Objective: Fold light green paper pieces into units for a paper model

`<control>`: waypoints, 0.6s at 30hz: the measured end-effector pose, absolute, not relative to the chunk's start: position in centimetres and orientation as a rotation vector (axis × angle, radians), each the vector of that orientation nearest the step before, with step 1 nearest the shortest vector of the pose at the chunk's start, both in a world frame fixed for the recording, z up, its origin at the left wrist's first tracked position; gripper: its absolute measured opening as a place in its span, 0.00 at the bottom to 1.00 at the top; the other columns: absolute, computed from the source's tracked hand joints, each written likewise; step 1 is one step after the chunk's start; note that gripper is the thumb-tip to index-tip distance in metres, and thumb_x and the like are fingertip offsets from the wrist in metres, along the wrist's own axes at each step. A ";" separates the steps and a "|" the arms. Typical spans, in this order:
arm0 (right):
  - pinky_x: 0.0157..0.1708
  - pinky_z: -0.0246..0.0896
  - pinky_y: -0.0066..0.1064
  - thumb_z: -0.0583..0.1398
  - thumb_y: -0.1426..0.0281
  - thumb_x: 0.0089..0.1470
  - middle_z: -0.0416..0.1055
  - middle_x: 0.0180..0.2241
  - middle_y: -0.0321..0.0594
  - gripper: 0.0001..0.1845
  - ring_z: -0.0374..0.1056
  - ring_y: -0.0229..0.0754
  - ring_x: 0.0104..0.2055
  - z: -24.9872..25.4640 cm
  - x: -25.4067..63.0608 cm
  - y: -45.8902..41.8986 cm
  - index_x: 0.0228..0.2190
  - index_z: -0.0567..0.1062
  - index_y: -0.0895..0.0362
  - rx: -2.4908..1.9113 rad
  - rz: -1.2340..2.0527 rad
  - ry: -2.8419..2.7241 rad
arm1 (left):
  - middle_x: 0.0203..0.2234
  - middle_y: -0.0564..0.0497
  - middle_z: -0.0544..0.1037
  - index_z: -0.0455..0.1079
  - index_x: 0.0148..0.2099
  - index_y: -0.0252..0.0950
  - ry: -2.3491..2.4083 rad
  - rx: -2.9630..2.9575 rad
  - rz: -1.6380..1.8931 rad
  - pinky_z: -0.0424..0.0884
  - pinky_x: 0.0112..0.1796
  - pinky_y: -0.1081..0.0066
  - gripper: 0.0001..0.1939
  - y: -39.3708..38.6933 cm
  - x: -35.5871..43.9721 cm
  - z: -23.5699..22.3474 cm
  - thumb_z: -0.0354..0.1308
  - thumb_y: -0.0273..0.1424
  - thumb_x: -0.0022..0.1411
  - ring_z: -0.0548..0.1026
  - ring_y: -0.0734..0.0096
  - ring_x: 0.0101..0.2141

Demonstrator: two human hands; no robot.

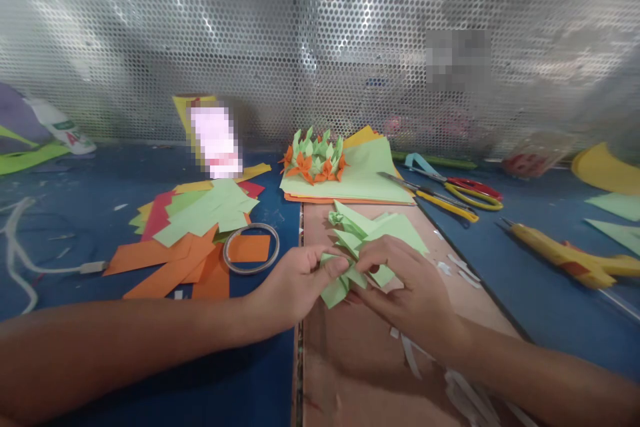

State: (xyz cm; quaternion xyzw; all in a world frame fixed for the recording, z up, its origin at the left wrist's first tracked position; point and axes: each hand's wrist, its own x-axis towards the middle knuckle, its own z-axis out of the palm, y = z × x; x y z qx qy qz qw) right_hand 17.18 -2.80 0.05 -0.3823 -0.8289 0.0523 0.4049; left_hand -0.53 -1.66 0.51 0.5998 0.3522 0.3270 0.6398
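Observation:
My left hand (305, 277) pinches a piece of folded light green paper (334, 288) between thumb and fingers. From the other side, my right hand (407, 280) has its fingers closed on the same paper. Just behind both hands lie more light green papers (400, 230), some of them folded, on the brown board (345, 373). Further back, a ring of orange and green folded paper flowers (315, 160) rests on a stack of coloured sheets (370, 173). My fingers partly hide the piece they hold.
Left are orange paper strips (165, 257), a tape roll (251, 249), a blurred phone (216, 140), a white cable (55, 267) and a glue bottle (65, 127). On the right lie scissors (460, 193), a yellow cutter (447, 207) and a yellow glue gun (565, 253). Perforated metal (250, 27) stands behind.

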 end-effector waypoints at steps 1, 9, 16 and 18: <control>0.28 0.60 0.29 0.59 0.79 0.44 0.69 0.26 0.35 0.09 0.65 0.39 0.29 0.0 17.2 -2.8 0.26 0.66 0.53 -0.967 0.134 -2.095 | 0.25 0.51 0.76 0.70 0.35 0.34 0.803 1.367 0.742 0.66 0.30 0.74 0.16 -1.7 -0.6 0.5 0.52 0.42 0.59 0.72 0.71 0.26; 0.28 0.61 0.28 0.60 0.78 0.44 0.70 0.26 0.35 0.09 0.66 0.39 0.29 0.2 17.5 -2.5 0.27 0.67 0.53 -0.964 0.079 -2.134 | 0.27 0.51 0.72 0.68 0.37 0.32 0.745 1.265 0.646 0.63 0.31 0.75 0.10 -1.9 -0.4 1.2 0.60 0.30 0.52 0.70 0.74 0.29; 0.29 0.62 0.29 0.59 0.78 0.45 0.71 0.26 0.36 0.08 0.66 0.39 0.30 0.4 17.4 -2.6 0.27 0.68 0.54 -0.880 0.032 -2.163 | 0.29 0.50 0.72 0.68 0.35 0.32 0.682 1.276 0.675 0.65 0.35 0.73 0.08 -1.8 -0.3 0.4 0.58 0.31 0.54 0.70 0.73 0.31; 0.29 0.62 0.29 0.60 0.77 0.46 0.71 0.25 0.36 0.07 0.66 0.39 0.30 0.4 17.4 -2.6 0.27 0.68 0.54 -0.875 0.027 -2.165 | 0.29 0.51 0.72 0.67 0.35 0.32 0.672 1.253 0.685 0.65 0.35 0.72 0.09 -1.8 -0.3 0.3 0.59 0.32 0.53 0.69 0.73 0.30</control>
